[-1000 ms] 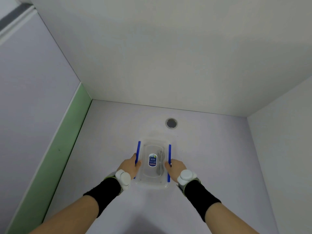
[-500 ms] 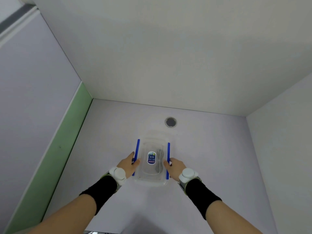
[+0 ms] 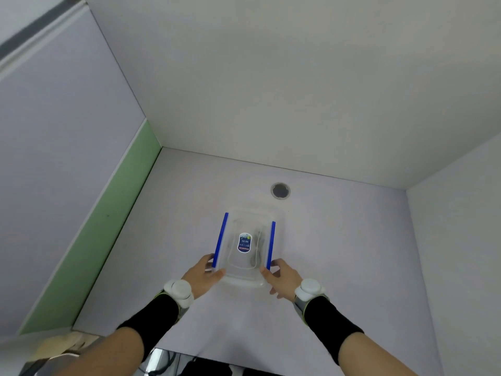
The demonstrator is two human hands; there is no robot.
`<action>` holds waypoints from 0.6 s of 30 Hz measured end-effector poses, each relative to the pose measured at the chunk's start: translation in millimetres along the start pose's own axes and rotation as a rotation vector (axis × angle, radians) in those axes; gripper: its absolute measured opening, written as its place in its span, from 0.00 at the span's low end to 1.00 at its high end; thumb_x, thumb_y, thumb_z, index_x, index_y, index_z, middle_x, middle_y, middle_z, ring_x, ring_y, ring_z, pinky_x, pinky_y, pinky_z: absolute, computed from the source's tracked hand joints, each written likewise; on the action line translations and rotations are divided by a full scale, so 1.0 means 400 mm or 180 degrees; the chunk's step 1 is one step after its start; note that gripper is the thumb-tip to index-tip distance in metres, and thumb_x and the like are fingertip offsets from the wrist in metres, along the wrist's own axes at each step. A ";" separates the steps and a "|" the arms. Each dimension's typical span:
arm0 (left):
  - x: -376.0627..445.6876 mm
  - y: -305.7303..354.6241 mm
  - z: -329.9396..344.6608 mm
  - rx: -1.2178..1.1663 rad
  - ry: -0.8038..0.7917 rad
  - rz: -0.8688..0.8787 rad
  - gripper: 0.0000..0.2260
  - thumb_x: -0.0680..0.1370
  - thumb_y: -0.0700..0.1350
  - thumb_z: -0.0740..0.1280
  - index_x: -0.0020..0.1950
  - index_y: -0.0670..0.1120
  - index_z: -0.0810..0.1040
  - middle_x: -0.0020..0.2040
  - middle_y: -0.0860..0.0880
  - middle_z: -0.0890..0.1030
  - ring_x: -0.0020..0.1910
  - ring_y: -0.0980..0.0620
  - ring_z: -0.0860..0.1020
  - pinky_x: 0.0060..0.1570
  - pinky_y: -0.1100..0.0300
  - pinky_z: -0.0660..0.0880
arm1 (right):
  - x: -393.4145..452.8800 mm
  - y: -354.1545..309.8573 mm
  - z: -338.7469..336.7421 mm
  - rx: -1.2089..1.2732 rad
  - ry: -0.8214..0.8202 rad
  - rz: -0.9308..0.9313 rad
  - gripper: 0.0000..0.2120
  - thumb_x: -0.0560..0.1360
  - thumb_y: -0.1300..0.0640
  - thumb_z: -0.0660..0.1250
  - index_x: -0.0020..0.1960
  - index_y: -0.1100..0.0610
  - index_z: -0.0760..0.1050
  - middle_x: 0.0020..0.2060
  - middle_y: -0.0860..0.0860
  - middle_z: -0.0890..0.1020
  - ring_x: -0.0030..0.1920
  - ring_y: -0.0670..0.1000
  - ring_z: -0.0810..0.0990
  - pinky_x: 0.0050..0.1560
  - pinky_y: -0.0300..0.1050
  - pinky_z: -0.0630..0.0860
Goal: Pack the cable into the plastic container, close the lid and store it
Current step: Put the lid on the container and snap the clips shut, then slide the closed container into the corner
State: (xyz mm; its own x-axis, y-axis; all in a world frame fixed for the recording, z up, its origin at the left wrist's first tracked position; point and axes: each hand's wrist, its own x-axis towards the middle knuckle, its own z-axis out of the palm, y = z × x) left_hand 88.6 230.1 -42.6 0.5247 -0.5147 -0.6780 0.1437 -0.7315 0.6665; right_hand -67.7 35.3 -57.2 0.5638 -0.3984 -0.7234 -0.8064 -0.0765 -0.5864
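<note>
A clear plastic container (image 3: 245,280) lies on the pale shelf floor (image 3: 339,253), its lid closed and a blue latch along each long side. The lid carries a dark sticker (image 3: 244,242). The dark cable (image 3: 259,251) shows faintly through the lid on the right. My left hand (image 3: 200,275) holds the near left corner, with its fingers by the left latch (image 3: 220,240). At the near right corner my right hand (image 3: 283,278) grips beside the right latch (image 3: 270,244).
The shelf is a boxed compartment with a white back wall (image 3: 298,90), a side wall on the right (image 3: 461,240) and a green strip (image 3: 108,213) on the left. A round grey hole (image 3: 280,190) sits just behind the container. Dark items (image 3: 176,362) show below the shelf's front edge.
The container has gone a little deeper into the shelf toward the round hole. Both hands have slid back along its sides from the middle to the near corners.
</note>
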 end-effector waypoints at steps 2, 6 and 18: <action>-0.007 -0.003 0.017 -0.0072 0.0072 -0.0022 0.28 0.76 0.49 0.69 0.73 0.46 0.63 0.65 0.45 0.76 0.59 0.47 0.79 0.64 0.52 0.74 | 0.000 0.006 -0.001 0.0109 -0.0043 -0.0021 0.27 0.71 0.35 0.65 0.61 0.52 0.68 0.44 0.49 0.82 0.34 0.48 0.84 0.35 0.43 0.82; -0.013 -0.005 0.037 -0.0158 0.0288 -0.0058 0.27 0.76 0.49 0.69 0.72 0.46 0.64 0.65 0.45 0.77 0.58 0.47 0.79 0.62 0.53 0.74 | 0.001 0.015 0.006 0.0291 -0.0128 -0.0087 0.24 0.71 0.37 0.67 0.56 0.53 0.69 0.42 0.49 0.82 0.34 0.47 0.85 0.33 0.41 0.81; 0.004 0.014 0.023 0.0042 0.0450 0.0063 0.25 0.77 0.50 0.68 0.72 0.45 0.67 0.65 0.47 0.77 0.53 0.54 0.75 0.55 0.64 0.68 | 0.041 -0.026 0.004 0.0627 -0.0069 -0.0241 0.20 0.74 0.47 0.70 0.53 0.60 0.67 0.45 0.52 0.78 0.40 0.55 0.86 0.40 0.47 0.83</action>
State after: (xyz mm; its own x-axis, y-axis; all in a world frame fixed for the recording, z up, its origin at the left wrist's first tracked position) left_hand 82.7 221.1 -42.8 0.6404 -0.4618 -0.6137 0.1215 -0.7281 0.6746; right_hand -49.7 30.9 -63.4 0.6269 -0.3783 -0.6811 -0.7124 0.0755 -0.6977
